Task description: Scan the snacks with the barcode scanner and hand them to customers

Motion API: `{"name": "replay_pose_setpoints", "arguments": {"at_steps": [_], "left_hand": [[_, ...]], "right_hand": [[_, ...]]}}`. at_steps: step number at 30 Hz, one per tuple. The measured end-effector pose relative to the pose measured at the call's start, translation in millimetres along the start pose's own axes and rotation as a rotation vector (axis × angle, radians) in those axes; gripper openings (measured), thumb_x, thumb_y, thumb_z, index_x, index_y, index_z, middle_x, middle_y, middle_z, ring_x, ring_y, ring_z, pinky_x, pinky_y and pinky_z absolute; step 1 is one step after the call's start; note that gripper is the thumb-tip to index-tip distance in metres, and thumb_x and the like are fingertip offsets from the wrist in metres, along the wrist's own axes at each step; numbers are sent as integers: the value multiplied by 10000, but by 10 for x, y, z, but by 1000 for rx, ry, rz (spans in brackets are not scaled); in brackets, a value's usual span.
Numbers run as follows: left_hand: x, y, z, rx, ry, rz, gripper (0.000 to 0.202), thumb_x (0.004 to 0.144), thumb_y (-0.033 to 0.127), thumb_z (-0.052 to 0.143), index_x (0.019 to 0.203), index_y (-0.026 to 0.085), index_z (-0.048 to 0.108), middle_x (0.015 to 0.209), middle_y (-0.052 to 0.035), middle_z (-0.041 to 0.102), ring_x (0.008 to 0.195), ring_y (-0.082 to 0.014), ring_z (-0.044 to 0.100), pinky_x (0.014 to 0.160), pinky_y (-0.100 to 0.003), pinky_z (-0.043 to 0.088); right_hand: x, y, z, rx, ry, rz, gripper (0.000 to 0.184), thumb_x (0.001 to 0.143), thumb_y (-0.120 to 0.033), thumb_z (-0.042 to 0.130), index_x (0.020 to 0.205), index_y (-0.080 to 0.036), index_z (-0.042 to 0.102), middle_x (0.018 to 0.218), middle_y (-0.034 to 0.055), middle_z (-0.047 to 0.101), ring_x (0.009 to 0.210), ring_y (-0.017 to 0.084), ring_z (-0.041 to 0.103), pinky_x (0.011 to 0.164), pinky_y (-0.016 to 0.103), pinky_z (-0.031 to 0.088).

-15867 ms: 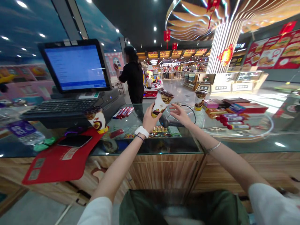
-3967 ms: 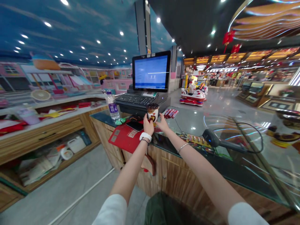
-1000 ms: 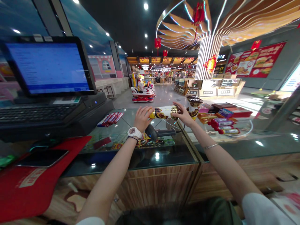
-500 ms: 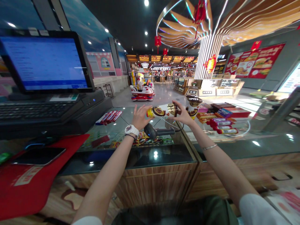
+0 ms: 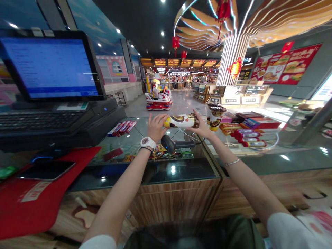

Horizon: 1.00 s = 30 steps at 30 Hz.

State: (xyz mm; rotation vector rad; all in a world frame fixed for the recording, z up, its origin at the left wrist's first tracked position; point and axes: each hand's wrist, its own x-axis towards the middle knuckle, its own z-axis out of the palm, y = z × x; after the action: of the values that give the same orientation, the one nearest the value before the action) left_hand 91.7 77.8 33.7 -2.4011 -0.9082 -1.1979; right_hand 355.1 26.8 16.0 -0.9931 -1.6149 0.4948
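A snack cup (image 5: 181,121), white with brown and yellow print, lies sideways in the air between my hands above the glass counter. My left hand (image 5: 156,127) grips its yellow end, and my right hand (image 5: 201,126) is closed round its brown end. Just below it on the glass rests a black barcode scanner (image 5: 178,143) with a cable. Upright cups (image 5: 215,117) of similar print stand right beside my right hand. A white watch is on my left wrist and a thin bangle on my right forearm.
Purple-and-red tubes (image 5: 247,135) and boxed sweets (image 5: 256,121) lie on the right counter. Wrapped bars (image 5: 122,128) lie left of my hands. A till screen (image 5: 52,65), a keyboard (image 5: 31,119) and a phone (image 5: 46,170) on a red mat (image 5: 31,214) stand further left.
The held cup has turned about its long axis, so its printed lettering no longer faces me and a heart shows more centrally. Both hands still hold its ends; the view has shifted slightly.
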Motion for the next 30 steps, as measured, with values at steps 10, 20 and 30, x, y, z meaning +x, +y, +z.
{"name": "replay_pose_setpoints", "arguments": {"at_steps": [10,20,30], "left_hand": [[-9,3,12,-13,-28,-9,518,860,345,661,1361,268,558,1344,-74,633,1305,-299,525,1239,-594,86],[6,108,23,-31,-45,7,494,877,419,652,1327,231,577,1280,-98,665,1279,-297,551,1232,-600,114],[-2,151,17,26,-50,113,554,839,356,710,1349,222,543,1362,-107,609,1280,-277,549,1234,-559,195]], "right_hand": [[-65,8,1,-835,43,-296,733,810,-259,697,1484,-290,412,1565,115,354,1463,355,291,1201,624,172],[-177,-244,280,-873,99,-308,627,899,-114,457,1489,-322,423,1522,61,464,1474,301,300,1231,627,11],[-135,-129,176,-1103,130,-413,669,832,-274,586,1470,-144,433,1425,171,523,1344,347,446,1212,610,140]]}}
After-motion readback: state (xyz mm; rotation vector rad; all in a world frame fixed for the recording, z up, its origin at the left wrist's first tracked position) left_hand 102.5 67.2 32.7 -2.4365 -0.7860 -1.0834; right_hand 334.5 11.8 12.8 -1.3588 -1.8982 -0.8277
